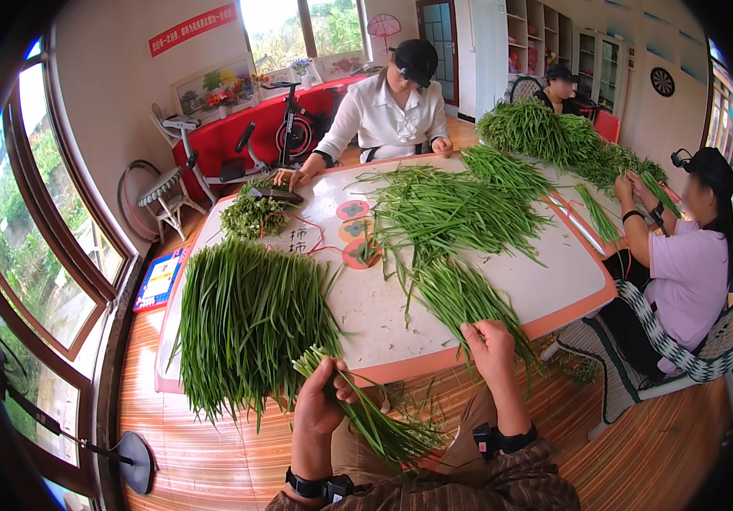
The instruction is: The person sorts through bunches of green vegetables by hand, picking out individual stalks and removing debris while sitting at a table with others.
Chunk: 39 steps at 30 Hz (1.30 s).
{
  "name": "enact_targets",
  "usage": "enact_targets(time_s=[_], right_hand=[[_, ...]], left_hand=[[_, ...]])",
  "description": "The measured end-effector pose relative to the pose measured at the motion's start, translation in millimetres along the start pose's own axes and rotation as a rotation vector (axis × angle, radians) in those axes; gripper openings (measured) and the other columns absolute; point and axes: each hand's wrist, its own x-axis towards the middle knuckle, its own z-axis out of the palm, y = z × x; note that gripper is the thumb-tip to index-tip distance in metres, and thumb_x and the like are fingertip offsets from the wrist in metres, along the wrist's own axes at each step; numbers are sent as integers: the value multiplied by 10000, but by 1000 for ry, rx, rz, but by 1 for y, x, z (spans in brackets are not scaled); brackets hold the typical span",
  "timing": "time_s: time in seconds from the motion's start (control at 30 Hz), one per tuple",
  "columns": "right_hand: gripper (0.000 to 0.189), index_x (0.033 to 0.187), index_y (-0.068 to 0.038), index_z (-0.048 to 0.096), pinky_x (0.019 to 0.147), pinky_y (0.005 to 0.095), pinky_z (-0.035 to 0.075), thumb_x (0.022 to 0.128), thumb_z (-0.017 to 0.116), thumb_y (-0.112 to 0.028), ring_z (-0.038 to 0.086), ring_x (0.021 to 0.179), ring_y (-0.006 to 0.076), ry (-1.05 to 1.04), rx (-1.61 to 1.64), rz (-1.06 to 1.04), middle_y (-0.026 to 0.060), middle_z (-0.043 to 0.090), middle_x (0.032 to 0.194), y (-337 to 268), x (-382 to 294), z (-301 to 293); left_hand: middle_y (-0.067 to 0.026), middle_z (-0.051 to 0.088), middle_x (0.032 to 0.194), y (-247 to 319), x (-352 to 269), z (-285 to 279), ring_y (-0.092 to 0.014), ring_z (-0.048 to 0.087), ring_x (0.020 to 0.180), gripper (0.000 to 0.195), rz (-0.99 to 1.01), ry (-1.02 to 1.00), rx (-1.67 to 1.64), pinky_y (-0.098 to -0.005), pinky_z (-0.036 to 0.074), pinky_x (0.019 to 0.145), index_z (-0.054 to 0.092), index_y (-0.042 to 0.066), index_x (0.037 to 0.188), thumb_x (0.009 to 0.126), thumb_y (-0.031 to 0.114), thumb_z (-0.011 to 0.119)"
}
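Note:
My left hand [320, 399] is closed around a bunch of garlic chives [376, 418]. The pale cut ends stick up above the fist, and the green leaves hang down to the right over my lap. My right hand [493, 348] is at the near end of a loose pile of chives [462, 290] by the table's front edge. Its fingers are curled against the leaves; whether they pinch any stalks is hidden. To the left of my left hand, a thick, neatly aligned stack of chives [251, 326] overhangs the table edge.
A larger loose heap of chives [456, 204] spreads across the white table [379, 332]. Red string [322, 239] lies beside a bundle with a dark object [277, 195] on top. One person [398, 115] sits opposite, another [692, 249] at right, a third [558, 92] behind. Trimmings litter the floor.

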Motion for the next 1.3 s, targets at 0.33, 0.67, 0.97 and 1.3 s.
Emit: enact_targets(time_s=[0.33, 0.67, 0.97, 1.3], right_hand=[[110, 787, -32, 600, 727, 391, 427, 744, 600, -134, 533, 778, 302, -67, -297, -237, 125, 595, 765, 4, 42, 52], [115, 762, -29, 584, 697, 390, 432, 747, 582, -143, 533, 777, 305, -154, -360, -183, 118, 590, 753, 12, 59, 80], [139, 843, -32, 594, 614, 318, 446, 804, 593, -165, 573, 696, 227, -298, 291, -140, 96, 609, 761, -36, 1, 53], [155, 861, 19, 588, 589, 246, 436, 819, 593, -130, 538, 643, 124, -317, 431, -125, 82, 575, 735, -43, -20, 57]], left_hand=[[-72, 551, 862, -22, 2, 3, -192, 533, 785, 256, -94, 6, 161, -311, 445, 704, 512, 33, 855, 897, 279, 460], [-68, 486, 690, -23, 0, -3, -226, 495, 686, 199, -201, -60, 119, -382, 432, 694, 493, 26, 862, 882, 224, 475], [-16, 424, 635, -49, 35, 0, -150, 442, 593, 366, -130, 115, 40, -309, 403, 587, 429, 62, 1191, 854, 146, 544], [-27, 507, 612, -41, 30, 13, -129, 502, 579, 194, 165, 232, 333, -270, 410, 520, 556, 12, 888, 789, 161, 630]])
